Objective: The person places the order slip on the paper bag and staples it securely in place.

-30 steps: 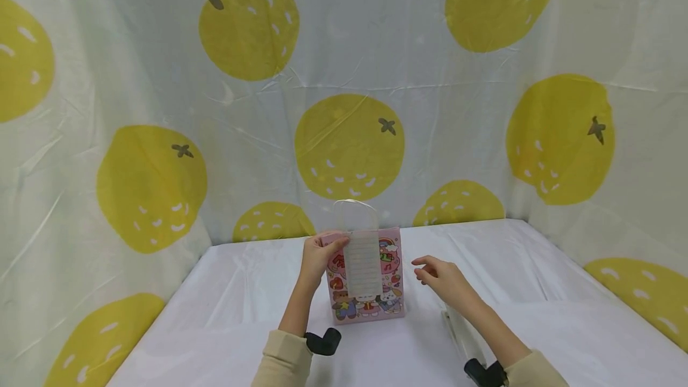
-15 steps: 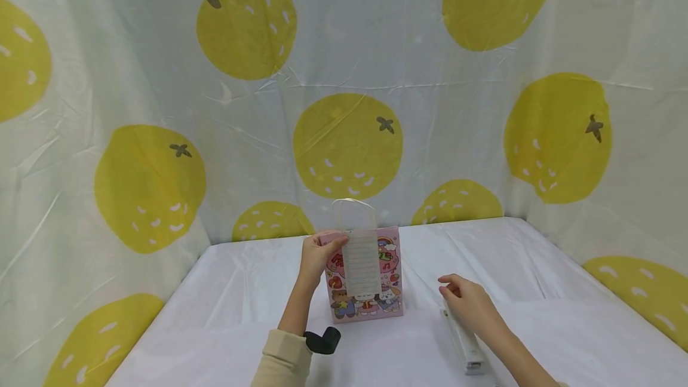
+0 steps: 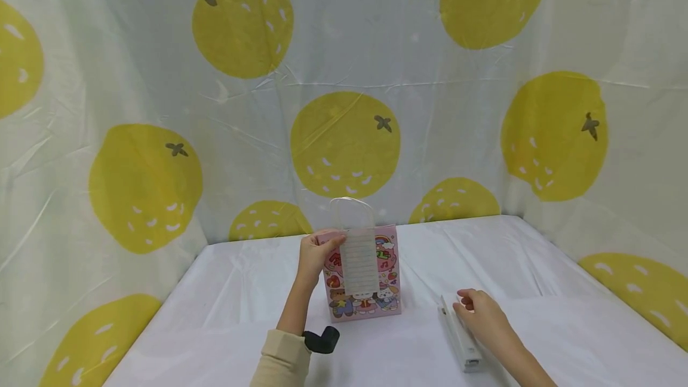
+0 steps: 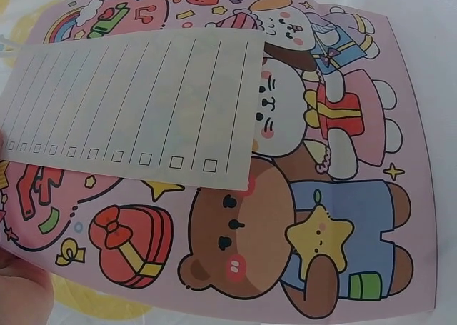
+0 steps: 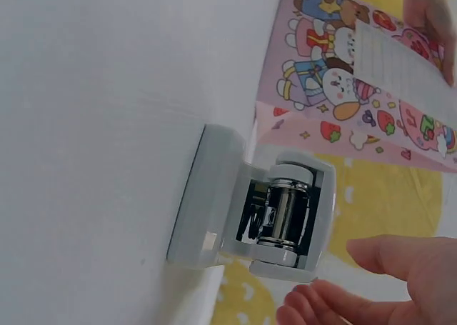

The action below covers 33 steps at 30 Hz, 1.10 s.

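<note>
A pink paper gift bag (image 3: 389, 273) with cartoon animals stands upright at the table's middle, its thin pale handle (image 3: 352, 199) raised. My left hand (image 3: 312, 258) pinches the bag's top left part together with a lined paper slip (image 3: 360, 264), which lies over the bag's front. Checkbox squares run along one side of the slip (image 4: 143, 103) in the left wrist view. A white stapler (image 3: 459, 336) lies on the table to the right of the bag. Beside its right side is my right hand (image 3: 486, 321), fingers loosely bent, holding nothing; thumb and fingertips are apart in the right wrist view.
A white cloth covers the table (image 3: 258, 291). Behind and at both sides hangs a pale curtain (image 3: 446, 124) printed with yellow fruit. A black wrist camera (image 3: 322, 340) sits on my left wrist.
My right hand has moved from near the bag to the right and toward me, down beside the stapler, uncovering more of it. The left hand has kept its hold on slip and bag.
</note>
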### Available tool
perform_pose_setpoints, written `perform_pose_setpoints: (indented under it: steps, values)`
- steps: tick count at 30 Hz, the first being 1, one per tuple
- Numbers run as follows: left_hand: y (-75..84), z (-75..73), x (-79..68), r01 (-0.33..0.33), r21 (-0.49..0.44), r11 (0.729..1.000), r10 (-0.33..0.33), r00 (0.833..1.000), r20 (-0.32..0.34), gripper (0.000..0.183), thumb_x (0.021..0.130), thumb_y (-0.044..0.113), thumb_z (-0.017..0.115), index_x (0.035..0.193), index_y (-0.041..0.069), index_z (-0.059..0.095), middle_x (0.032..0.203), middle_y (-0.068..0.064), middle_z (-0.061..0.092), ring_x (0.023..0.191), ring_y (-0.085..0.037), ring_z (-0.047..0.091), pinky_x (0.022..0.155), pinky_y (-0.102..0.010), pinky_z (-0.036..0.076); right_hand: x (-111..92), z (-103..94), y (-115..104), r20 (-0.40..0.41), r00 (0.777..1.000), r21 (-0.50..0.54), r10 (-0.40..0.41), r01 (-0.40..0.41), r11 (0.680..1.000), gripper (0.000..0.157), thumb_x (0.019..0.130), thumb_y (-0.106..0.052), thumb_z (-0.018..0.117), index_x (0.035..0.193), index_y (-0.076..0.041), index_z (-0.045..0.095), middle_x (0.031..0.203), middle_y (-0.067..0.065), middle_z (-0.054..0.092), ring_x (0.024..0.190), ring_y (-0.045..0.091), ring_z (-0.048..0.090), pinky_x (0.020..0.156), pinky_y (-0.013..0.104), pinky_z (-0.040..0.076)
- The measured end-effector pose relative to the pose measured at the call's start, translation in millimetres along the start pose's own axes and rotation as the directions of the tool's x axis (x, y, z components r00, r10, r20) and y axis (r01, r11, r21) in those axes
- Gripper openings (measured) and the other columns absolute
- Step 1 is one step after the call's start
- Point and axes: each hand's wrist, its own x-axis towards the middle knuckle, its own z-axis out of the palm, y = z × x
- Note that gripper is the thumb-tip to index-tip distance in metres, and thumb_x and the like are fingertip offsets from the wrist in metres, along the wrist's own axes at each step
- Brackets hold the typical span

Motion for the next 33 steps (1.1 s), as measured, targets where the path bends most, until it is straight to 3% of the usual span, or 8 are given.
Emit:
perform_pose_setpoints:
  steps: [5,11,13,18,22,28,33]
  values:
    - [0.3,-0.6,0.1,-0.002,-0.007,1.0,0.002,1.0,-0.002,0.028,0.074,0.02,0.074,0.09,-0.002,0.067,0.074,0.004,0.068,0.066,-0.008,0.061,0.06,-0.023,0.048,-6,0.5,7,0.062,0.996,-0.012,0.063,-0.062,0.998,0.045,0.087,-0.022,0.055,0.114,0.014,0.05,0.093,0.013,0.063,0.085,0.026,0.06,0.072,0.042,0.048]
    - [0.0,-0.9,-0.2,0.006,-0.004,1.0,-0.006,1.0,-0.007,0.028,0.073,0.02,0.074,0.09,-0.002,0.067,0.073,0.004,0.068,0.065,-0.008,0.06,0.06,-0.023,0.047,-13,2.3,12,0.146,0.983,-0.016,0.113,-0.112,0.994,0.05,0.089,-0.033,0.051,0.111,0.012,0.054,0.097,0.02,0.064,0.089,0.031,0.061,0.075,0.046,0.048]
    - [-0.2,-0.8,-0.3,0.005,-0.003,1.0,-0.005,1.0,-0.005,0.029,0.074,0.02,0.074,0.09,-0.002,0.067,0.073,0.005,0.067,0.065,-0.008,0.06,0.06,-0.023,0.047,-16,3.6,13,0.165,0.978,-0.016,0.124,-0.123,0.992,0.045,0.089,-0.035,0.051,0.101,0.007,0.059,0.089,0.015,0.064,0.083,0.026,0.06,0.072,0.04,0.048]
    - [-0.3,0.4,0.1,0.006,-0.016,1.0,-0.006,1.0,0.003,0.029,0.074,0.019,0.074,0.091,-0.003,0.066,0.072,0.005,0.067,0.064,-0.008,0.061,0.059,-0.022,0.048,-21,5.8,17,0.182,0.969,-0.01,0.167,-0.167,0.986,0.042,0.088,-0.041,0.051,0.094,-0.001,0.061,0.083,0.002,0.061,0.075,0.014,0.051,0.066,0.031,0.042]
    - [-1.1,1.1,0.0,0.008,-0.018,1.0,-0.007,1.0,0.01,0.031,0.073,0.02,0.074,0.091,-0.003,0.066,0.072,0.004,0.068,0.064,-0.008,0.061,0.059,-0.022,0.048,-22,7.2,21,0.195,0.966,-0.014,0.167,-0.168,0.986,0.049,0.087,-0.045,0.052,0.101,0.002,0.058,0.088,0.001,0.062,0.076,0.014,0.052,0.067,0.032,0.043]
    - [-0.6,0.9,-0.8,0.013,-0.011,1.0,-0.013,1.0,0.011,0.031,0.074,0.022,0.074,0.091,-0.002,0.066,0.072,0.004,0.067,0.064,-0.008,0.061,0.058,-0.022,0.048,-25,10.5,21,0.192,0.97,-0.011,0.147,-0.147,0.989,0.037,0.085,-0.039,0.057,0.088,-0.003,0.054,0.07,-0.001,0.049,0.068,0.014,0.044,0.061,0.027,0.036]
    - [0.2,-0.1,-0.7,0.018,-0.01,1.0,-0.018,1.0,0.01,0.031,0.073,0.022,0.075,0.091,-0.001,0.066,0.071,0.005,0.067,0.063,-0.008,0.061,0.058,-0.022,0.048,-25,10.7,22,0.192,0.972,0.008,0.133,-0.137,0.991,0.038,0.086,-0.038,0.057,0.09,-0.001,0.054,0.072,0.0,0.05,0.069,0.014,0.044,0.061,0.027,0.036]
